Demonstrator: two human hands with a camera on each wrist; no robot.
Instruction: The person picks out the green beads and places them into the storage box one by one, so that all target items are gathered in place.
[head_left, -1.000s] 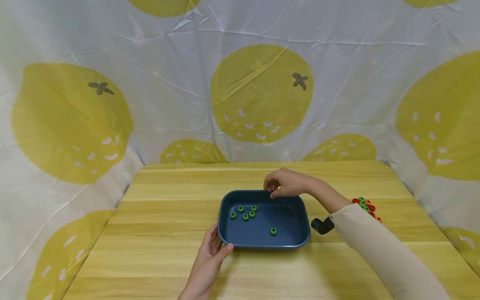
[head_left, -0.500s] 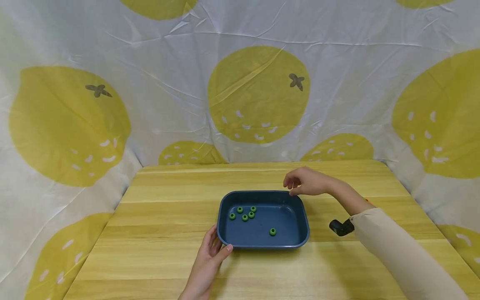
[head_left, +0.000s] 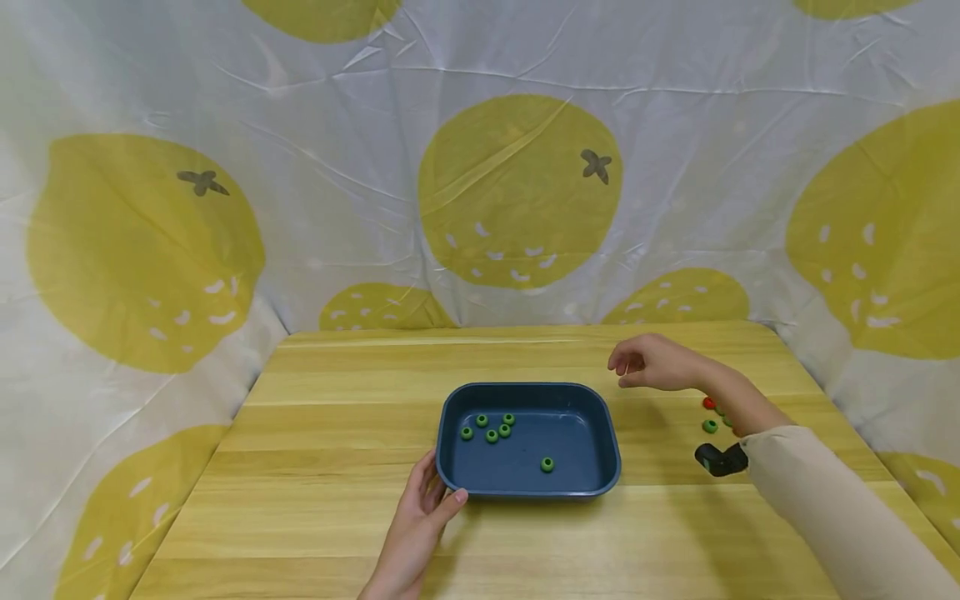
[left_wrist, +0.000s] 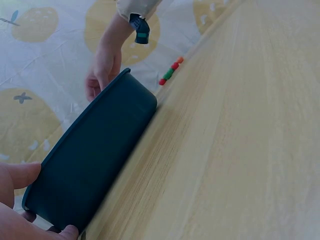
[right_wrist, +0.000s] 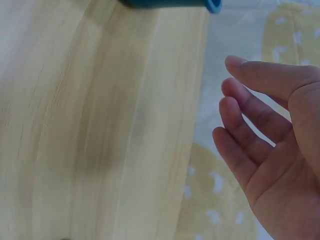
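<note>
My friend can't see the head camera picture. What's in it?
A person's left hand grips the left side of a blue tray with six green beads inside. The empty right hand hangs over the table, beyond the tray's far right corner. More beads, red and green, lie farther right, partly behind the right arm, and a lemon-patterned cloth hangs behind.

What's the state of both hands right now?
Left hand: closed, gripping the blue rectangular tray at its near-left corner.
Right hand: open, fingers loosely curled, holding nothing.
</note>
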